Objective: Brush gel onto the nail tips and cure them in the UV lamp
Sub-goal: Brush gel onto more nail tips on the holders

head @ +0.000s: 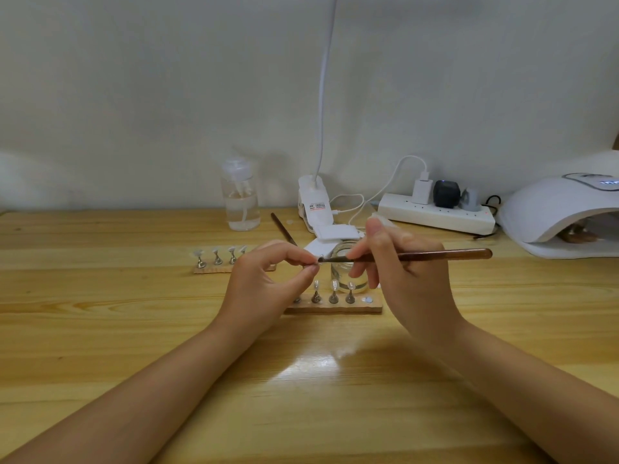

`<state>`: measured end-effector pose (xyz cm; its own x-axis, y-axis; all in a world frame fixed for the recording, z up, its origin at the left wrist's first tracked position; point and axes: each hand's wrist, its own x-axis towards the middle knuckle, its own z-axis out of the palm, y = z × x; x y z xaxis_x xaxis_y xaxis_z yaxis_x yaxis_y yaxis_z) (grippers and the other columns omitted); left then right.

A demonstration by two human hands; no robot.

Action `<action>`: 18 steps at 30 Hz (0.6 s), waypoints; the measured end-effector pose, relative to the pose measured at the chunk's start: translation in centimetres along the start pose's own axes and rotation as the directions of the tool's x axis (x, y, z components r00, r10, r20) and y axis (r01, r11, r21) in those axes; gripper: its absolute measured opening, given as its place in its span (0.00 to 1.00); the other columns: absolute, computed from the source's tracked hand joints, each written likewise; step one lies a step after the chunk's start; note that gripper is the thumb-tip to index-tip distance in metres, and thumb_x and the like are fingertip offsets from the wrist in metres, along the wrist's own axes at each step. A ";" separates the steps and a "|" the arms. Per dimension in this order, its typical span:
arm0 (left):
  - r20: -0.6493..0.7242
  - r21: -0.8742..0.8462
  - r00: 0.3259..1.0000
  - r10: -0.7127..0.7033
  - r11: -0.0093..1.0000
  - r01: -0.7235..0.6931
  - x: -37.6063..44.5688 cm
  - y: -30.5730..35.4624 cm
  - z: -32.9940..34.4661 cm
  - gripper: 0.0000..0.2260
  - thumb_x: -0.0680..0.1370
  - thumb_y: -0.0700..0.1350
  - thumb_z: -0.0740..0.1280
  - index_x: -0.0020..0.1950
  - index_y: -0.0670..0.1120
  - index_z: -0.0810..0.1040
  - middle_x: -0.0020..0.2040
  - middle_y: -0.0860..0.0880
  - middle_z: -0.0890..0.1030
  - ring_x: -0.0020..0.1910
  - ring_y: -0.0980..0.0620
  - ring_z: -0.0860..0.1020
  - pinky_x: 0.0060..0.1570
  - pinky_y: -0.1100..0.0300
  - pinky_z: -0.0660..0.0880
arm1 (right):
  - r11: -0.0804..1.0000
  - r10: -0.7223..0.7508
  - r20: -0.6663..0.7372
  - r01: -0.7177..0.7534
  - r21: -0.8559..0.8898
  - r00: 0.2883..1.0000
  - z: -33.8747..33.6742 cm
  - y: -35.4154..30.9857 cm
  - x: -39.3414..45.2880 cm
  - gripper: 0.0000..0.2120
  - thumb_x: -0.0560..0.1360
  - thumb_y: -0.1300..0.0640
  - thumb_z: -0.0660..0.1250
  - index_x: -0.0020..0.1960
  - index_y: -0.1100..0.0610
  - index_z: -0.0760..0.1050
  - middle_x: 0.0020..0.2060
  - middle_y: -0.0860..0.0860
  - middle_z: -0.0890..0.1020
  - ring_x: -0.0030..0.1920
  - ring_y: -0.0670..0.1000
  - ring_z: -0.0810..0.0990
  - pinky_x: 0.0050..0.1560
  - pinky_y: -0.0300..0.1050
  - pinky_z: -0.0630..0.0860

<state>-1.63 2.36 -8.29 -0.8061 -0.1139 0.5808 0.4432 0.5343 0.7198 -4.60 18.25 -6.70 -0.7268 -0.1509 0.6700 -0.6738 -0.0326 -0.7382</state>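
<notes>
Brown brush (pixel 418 255) tip hidden by fingers (pixel 301 259).

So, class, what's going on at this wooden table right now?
A person is painting a nail tip. The left hand pinches a small stand-mounted clear nail tip lifted off the near wooden holder strip, while the right hand grips a long brown-handled gel brush with its tip at the nail. Three other tips stay on that strip. The white domed UV lamp waits at the far right.
</notes>
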 end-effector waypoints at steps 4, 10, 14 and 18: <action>-0.004 0.000 1.000 -0.004 1.000 0.004 0.1 0.0 0.0 0.10 0.69 0.38 0.73 0.39 0.55 0.80 0.38 0.56 0.81 0.42 0.60 0.77 0.49 0.59 0.72 | 1.000 0.008 -0.031 -0.008 0.019 0.999 0.0 0.0 0.0 0.18 0.76 0.54 0.58 0.31 0.56 0.78 0.22 0.52 0.77 0.22 0.41 0.73 0.29 0.29 0.68; -0.011 0.015 1.000 0.005 1.000 -0.005 0.1 0.1 0.0 0.11 0.69 0.39 0.73 0.39 0.57 0.79 0.38 0.56 0.81 0.42 0.59 0.77 0.50 0.54 0.74 | 0.999 0.036 -0.026 -0.037 -0.024 0.999 0.0 0.1 0.1 0.18 0.74 0.48 0.58 0.36 0.57 0.79 0.26 0.52 0.79 0.25 0.41 0.75 0.34 0.30 0.69; -0.012 0.014 1.000 0.008 1.000 -0.007 0.1 0.0 0.0 0.13 0.68 0.39 0.73 0.39 0.58 0.79 0.37 0.58 0.80 0.42 0.60 0.77 0.49 0.55 0.73 | 1.000 0.020 -0.015 -0.020 0.003 1.000 0.1 0.1 -0.1 0.19 0.76 0.49 0.59 0.33 0.57 0.78 0.23 0.52 0.78 0.23 0.42 0.74 0.31 0.30 0.69; -0.015 0.016 1.000 0.010 1.000 -0.010 0.0 0.1 0.0 0.13 0.68 0.38 0.73 0.38 0.58 0.79 0.37 0.58 0.80 0.41 0.61 0.77 0.49 0.58 0.73 | 0.999 0.027 -0.050 -0.025 0.040 0.998 0.0 0.0 0.0 0.18 0.76 0.50 0.59 0.32 0.55 0.77 0.22 0.52 0.77 0.22 0.42 0.73 0.29 0.29 0.68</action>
<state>-1.64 2.44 -8.22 -0.7957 -0.1212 0.5935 0.4446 0.5484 0.7082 -4.62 18.23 -6.71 -0.7506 -0.1018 0.6528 -0.6494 -0.0680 -0.7574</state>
